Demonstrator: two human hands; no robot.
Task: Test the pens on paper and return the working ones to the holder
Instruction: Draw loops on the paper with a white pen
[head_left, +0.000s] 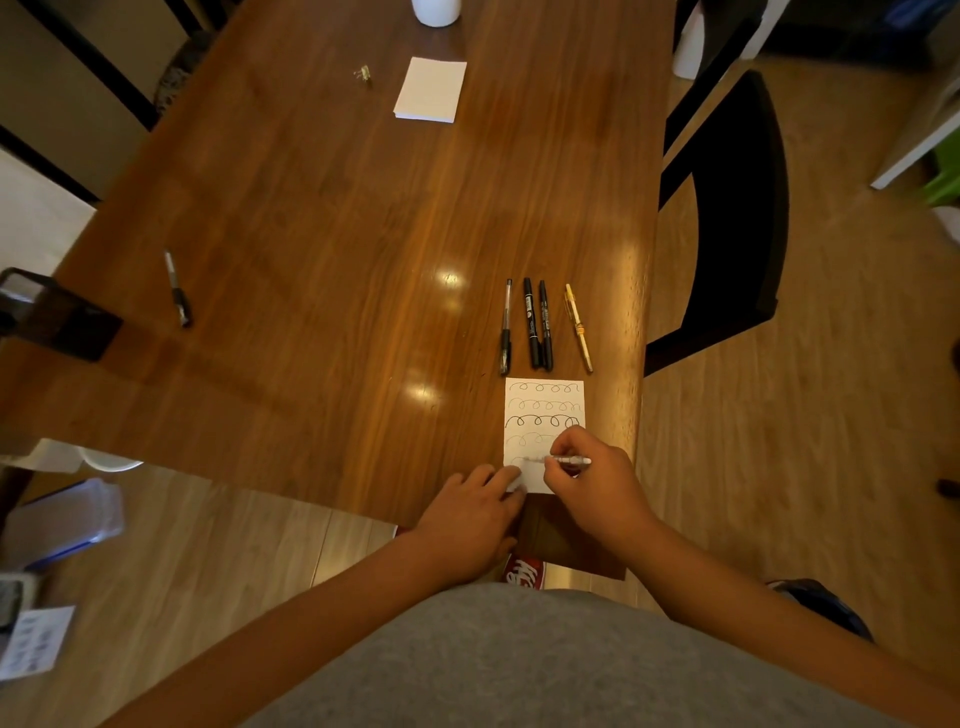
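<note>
A white paper slip (543, 410) with several rows of looped scribbles lies near the table's front right edge. My right hand (592, 480) pinches a white pen (563, 460), its tip on the slip's lower part. My left hand (470, 514) presses flat fingers on the slip's lower left corner. Just beyond the slip lie a clear black pen (506, 327), two black markers (537, 325) side by side, and a yellow pen (578, 327). Another black pen (177, 289) lies alone at the far left. The white holder (435, 10) stands at the table's far end.
A white notepad (431, 90) and a small binder clip (363, 74) sit near the far end. A dark phone (62, 317) rests at the table's left edge. A black chair (727, 208) stands to the right of the wooden table (337, 234).
</note>
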